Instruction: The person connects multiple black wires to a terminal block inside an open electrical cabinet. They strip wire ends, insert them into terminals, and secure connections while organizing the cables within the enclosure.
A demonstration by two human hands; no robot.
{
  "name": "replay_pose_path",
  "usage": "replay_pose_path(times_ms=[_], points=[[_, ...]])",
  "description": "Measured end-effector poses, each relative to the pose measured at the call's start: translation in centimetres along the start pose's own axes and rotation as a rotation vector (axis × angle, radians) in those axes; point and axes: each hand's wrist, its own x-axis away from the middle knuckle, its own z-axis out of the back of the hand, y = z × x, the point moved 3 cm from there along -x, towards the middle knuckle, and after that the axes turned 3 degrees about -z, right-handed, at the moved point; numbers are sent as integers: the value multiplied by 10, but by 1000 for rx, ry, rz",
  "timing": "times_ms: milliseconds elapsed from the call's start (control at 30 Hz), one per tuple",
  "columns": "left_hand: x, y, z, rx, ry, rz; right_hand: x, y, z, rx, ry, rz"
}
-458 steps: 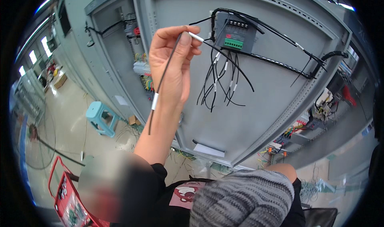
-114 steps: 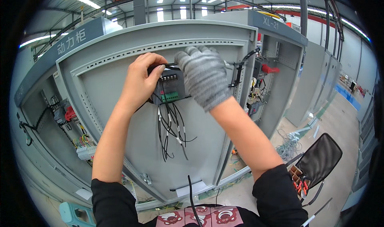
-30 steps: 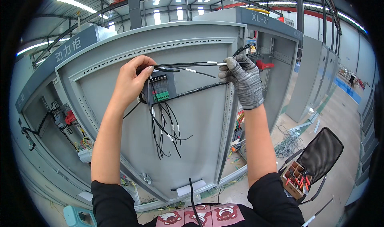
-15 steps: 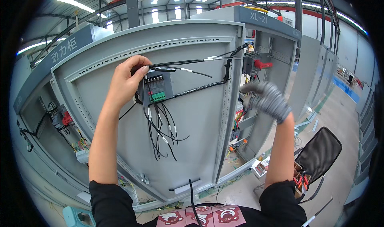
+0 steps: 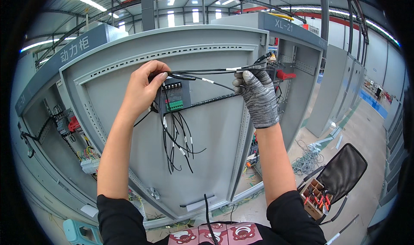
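Note:
My bare left hand (image 5: 146, 83) is closed around a bunch of thin black wires (image 5: 196, 73) above a small grey electrical module (image 5: 174, 94) with a green terminal strip. To the right, my right hand (image 5: 258, 94) wears a grey knit glove. Its fingers pinch the same wires near a white marker sleeve (image 5: 233, 69). Between my hands the wires run nearly level. More loose black wires (image 5: 174, 137) with white sleeves dangle below the module, which is fixed to the inside of a grey cabinet door (image 5: 207, 150).
Through the gap right of the door shows a red switch handle (image 5: 286, 75). A wooden tool box (image 5: 316, 197) with red-handled tools sits by a black mesh chair (image 5: 343, 169). A tangled wire heap (image 5: 308, 158) lies on the floor, and a teal stool (image 5: 81, 231) stands lower left.
My right hand has moved left and up from the cabinet opening and closed on the wires. My left hand keeps its hold on them. The view has shifted slightly.

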Motion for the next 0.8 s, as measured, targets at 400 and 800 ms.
replay_pose_path(times_ms=[400, 800], points=[[0, -3, -1, 19, 7, -8, 19, 4, -6, -18, 34, 17], [-1, 0, -1, -5, -3, 10, 14, 9, 2, -86, 44, -90]])
